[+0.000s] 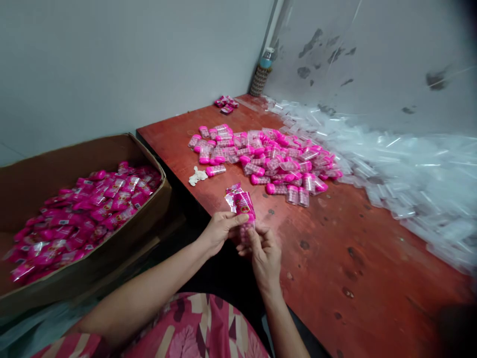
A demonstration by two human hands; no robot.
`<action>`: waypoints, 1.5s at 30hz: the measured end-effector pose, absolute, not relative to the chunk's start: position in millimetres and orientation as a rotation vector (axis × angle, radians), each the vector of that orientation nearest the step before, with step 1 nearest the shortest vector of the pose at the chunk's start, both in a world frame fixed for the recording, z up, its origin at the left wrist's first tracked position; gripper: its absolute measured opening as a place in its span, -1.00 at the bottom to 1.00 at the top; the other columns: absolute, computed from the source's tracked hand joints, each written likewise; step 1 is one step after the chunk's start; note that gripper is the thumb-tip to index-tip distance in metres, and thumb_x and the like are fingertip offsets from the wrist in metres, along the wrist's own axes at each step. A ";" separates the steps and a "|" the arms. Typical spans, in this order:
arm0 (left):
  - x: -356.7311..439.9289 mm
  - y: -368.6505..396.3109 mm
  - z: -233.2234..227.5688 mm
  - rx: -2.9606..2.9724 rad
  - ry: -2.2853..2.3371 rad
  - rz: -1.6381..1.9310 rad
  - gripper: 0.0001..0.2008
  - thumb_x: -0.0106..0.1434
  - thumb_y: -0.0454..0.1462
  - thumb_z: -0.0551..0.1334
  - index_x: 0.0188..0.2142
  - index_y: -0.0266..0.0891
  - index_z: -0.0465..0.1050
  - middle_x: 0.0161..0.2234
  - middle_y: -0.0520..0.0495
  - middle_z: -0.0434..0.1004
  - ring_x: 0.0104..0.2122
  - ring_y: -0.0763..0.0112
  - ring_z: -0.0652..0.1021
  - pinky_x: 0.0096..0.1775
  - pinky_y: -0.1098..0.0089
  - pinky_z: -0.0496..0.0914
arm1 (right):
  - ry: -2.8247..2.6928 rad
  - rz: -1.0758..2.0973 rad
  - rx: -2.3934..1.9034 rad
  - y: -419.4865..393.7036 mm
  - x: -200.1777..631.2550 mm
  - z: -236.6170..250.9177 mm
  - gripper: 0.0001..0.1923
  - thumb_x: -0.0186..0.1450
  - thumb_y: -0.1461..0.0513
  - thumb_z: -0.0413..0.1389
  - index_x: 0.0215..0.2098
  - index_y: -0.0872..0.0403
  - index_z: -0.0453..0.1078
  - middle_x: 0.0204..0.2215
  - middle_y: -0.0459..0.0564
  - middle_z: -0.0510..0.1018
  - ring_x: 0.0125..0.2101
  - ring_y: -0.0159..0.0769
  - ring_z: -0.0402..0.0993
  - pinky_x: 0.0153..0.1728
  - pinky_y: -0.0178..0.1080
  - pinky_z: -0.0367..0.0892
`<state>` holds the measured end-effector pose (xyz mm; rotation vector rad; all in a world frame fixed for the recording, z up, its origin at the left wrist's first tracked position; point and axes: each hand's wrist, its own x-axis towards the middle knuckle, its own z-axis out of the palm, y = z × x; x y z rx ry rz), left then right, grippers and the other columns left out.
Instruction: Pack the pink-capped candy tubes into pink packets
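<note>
In front of me, at the table's near edge, both hands are closed around a small clear candy bottle [246, 231] filled with pink balls. A shiny pink printed wrapper [243, 203] stands up from its top end. My left hand [219, 231] pinches it from the left, thumb laid over the pink part where wrapper and bottle meet. My right hand [266, 256] grips the lower end between thumb and fingers. How far the wrapper covers the bottle is partly hidden by my fingers. Beyond lies a pile of similar pink-capped bottles [276, 159].
A cardboard box [149, 154] of pink wrapped packs [85, 214] stands left of the red table [335, 248]. Clear plastic sleeves [421, 174] heap along the right wall. A white lump [197, 176], some pink packs [226, 104] and a blue-topped bottle [266, 59] are farther back.
</note>
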<state>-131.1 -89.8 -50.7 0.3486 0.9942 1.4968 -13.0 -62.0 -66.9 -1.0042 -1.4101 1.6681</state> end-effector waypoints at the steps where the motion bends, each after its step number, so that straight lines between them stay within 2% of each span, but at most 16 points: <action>1: -130.8 -89.6 -51.2 0.315 0.981 1.519 -0.75 -0.02 -0.19 0.30 -0.54 -0.39 0.39 -0.62 -0.06 0.44 -0.65 0.47 0.43 -0.55 0.44 0.29 | -1.449 1.620 -1.016 -63.5 -13.2 -66.1 -0.78 0.18 0.14 0.09 -0.27 0.09 0.24 -0.62 -0.19 0.43 -0.68 -0.45 0.41 -0.70 -0.41 0.36; 4: -130.1 -89.6 -52.5 0.275 0.949 1.544 -0.75 -0.01 -0.20 0.30 -0.57 -0.39 0.37 -0.64 -0.05 0.43 -0.66 0.48 0.42 -0.56 0.43 0.29 | -1.465 1.611 -1.008 -65.3 -13.1 -65.0 -0.79 0.18 0.15 0.10 -0.28 0.09 0.25 -0.62 -0.19 0.44 -0.68 -0.45 0.41 -0.69 -0.41 0.37; 8: -132.8 -92.1 -52.0 0.426 0.946 1.475 -0.76 -0.02 -0.22 0.31 -0.58 -0.43 0.42 -0.68 -0.05 0.41 -0.68 0.49 0.41 -0.57 0.44 0.27 | -1.245 1.869 -0.900 -62.3 -13.3 -66.1 -0.81 0.19 0.13 0.08 -0.37 0.10 0.23 -0.64 -0.17 0.45 -0.74 -0.48 0.37 -0.79 -0.46 0.27; 11: -134.7 -94.4 -50.5 0.538 0.912 1.400 -0.77 -0.03 -0.24 0.31 -0.58 -0.44 0.44 -0.66 -0.06 0.41 -0.68 0.48 0.41 -0.56 0.42 0.28 | -1.153 1.893 -0.891 -60.3 -13.7 -65.2 -0.80 0.18 0.13 0.09 -0.43 0.10 0.22 -0.63 -0.17 0.46 -0.75 -0.49 0.37 -0.80 -0.48 0.24; 14: -135.2 -95.7 -49.8 0.473 0.899 1.422 -0.78 -0.03 -0.24 0.31 -0.56 -0.43 0.46 -0.64 -0.05 0.41 -0.67 0.51 0.40 -0.56 0.43 0.29 | -1.207 1.812 -0.940 -62.3 -12.5 -62.4 -0.80 0.16 0.13 0.11 -0.36 0.09 0.26 -0.58 -0.15 0.49 -0.66 -0.43 0.45 -0.67 -0.40 0.38; 18: -133.7 -98.3 -52.1 0.298 0.938 1.541 -0.80 -0.05 -0.25 0.33 -0.53 -0.43 0.48 -0.59 -0.06 0.45 -0.60 0.55 0.42 -0.54 0.51 0.29 | -1.272 1.897 -0.886 -67.6 -11.4 -60.0 -0.70 0.15 0.16 0.12 -0.16 0.05 0.25 -0.35 -0.05 0.54 -0.38 -0.33 0.51 -0.33 -0.26 0.45; 20: -130.8 -102.1 -53.8 0.302 0.936 1.535 -0.80 -0.05 -0.26 0.33 -0.50 -0.44 0.49 -0.57 -0.07 0.46 -0.58 0.54 0.43 -0.50 0.50 0.31 | -1.272 1.916 -0.879 -68.4 -14.2 -59.5 -0.72 0.14 0.18 0.14 -0.20 0.06 0.25 -0.37 -0.06 0.54 -0.38 -0.32 0.51 -0.33 -0.24 0.45; 23: -129.3 -113.7 -52.3 0.325 0.972 1.535 -0.80 -0.04 -0.26 0.33 -0.50 -0.44 0.49 -0.57 -0.09 0.47 -0.57 0.50 0.44 -0.45 0.44 0.35 | -1.270 1.914 -0.884 -67.3 -22.4 -57.3 -0.77 0.12 0.18 0.16 -0.30 0.06 0.23 -0.50 -0.14 0.52 -0.52 -0.36 0.50 -0.46 -0.28 0.45; 26: -145.0 -131.3 -42.6 0.294 1.051 1.784 -0.81 -0.01 -0.24 0.30 -0.50 -0.39 0.47 -0.44 -0.15 0.53 -0.42 0.35 0.52 -0.28 0.30 0.39 | -1.321 1.917 -0.865 -64.1 -27.6 -53.7 -0.75 0.12 0.20 0.16 -0.28 0.06 0.22 -0.49 -0.12 0.53 -0.53 -0.38 0.49 -0.50 -0.33 0.42; 29: -177.1 -144.6 -32.8 0.269 1.171 2.256 -0.72 0.08 -0.11 0.21 -0.33 -0.27 0.47 -0.24 -0.15 0.53 -0.21 0.26 0.50 -0.11 0.20 0.33 | -1.354 1.853 -0.905 -57.4 -23.8 -53.8 -0.75 0.14 0.18 0.14 -0.26 0.07 0.22 -0.48 -0.08 0.53 -0.53 -0.37 0.49 -0.52 -0.33 0.40; 31: -194.3 -143.5 -33.9 0.375 1.377 2.406 -0.61 0.11 -0.02 0.13 -0.20 -0.23 0.43 -0.13 -0.16 0.48 -0.12 0.24 0.46 -0.07 0.18 0.30 | -1.354 1.809 -0.961 -51.2 -18.7 -56.7 -0.76 0.14 0.16 0.12 -0.27 0.08 0.24 -0.49 -0.08 0.53 -0.54 -0.38 0.48 -0.53 -0.33 0.39; 33: -198.9 -131.9 -43.4 0.686 1.692 2.205 -0.58 0.11 -0.05 0.14 -0.11 -0.22 0.39 -0.05 -0.17 0.42 -0.06 0.21 0.42 -0.02 0.16 0.24 | -1.354 1.782 -1.010 -45.4 -14.8 -60.3 -0.76 0.14 0.13 0.12 -0.28 0.09 0.26 -0.50 -0.09 0.51 -0.56 -0.40 0.46 -0.54 -0.35 0.38; 35: -191.3 -112.3 -58.4 1.167 1.948 1.724 -0.58 0.09 -0.11 0.19 -0.06 -0.21 0.36 0.01 -0.17 0.36 0.02 0.19 0.34 0.06 0.12 0.12 | -1.379 1.756 -1.040 -41.5 -12.9 -62.9 -0.76 0.13 0.12 0.12 -0.29 0.09 0.29 -0.52 -0.10 0.50 -0.57 -0.41 0.44 -0.56 -0.36 0.36; 39: -166.7 -75.5 -84.1 1.735 2.244 1.089 -0.63 0.10 -0.19 0.21 -0.07 -0.18 0.37 0.08 -0.15 0.26 0.13 0.09 0.14 0.10 -0.03 -0.11 | -1.488 1.689 -1.051 -38.6 -11.5 -64.6 -0.77 0.15 0.12 0.11 -0.30 0.09 0.31 -0.53 -0.11 0.47 -0.57 -0.42 0.43 -0.55 -0.37 0.34; 42: -160.3 -66.3 -91.3 1.857 2.324 0.960 -0.73 0.16 -0.24 0.15 -0.12 -0.15 0.41 0.08 -0.12 0.26 0.13 0.10 0.13 0.09 -0.06 -0.09 | -1.544 1.646 -1.060 -35.0 -10.7 -66.9 -0.78 0.16 0.12 0.09 -0.31 0.09 0.31 -0.53 -0.10 0.47 -0.54 -0.40 0.43 -0.51 -0.34 0.35; 45: -161.7 -67.2 -94.3 1.913 2.306 0.999 -0.78 0.19 -0.26 0.11 -0.18 -0.11 0.44 0.04 -0.05 0.31 0.12 0.15 0.16 0.10 -0.04 -0.07 | -1.579 1.574 -1.065 -26.5 -14.7 -71.4 -0.77 0.16 0.11 0.08 -0.28 0.09 0.31 -0.44 -0.05 0.50 -0.45 -0.34 0.45 -0.40 -0.26 0.37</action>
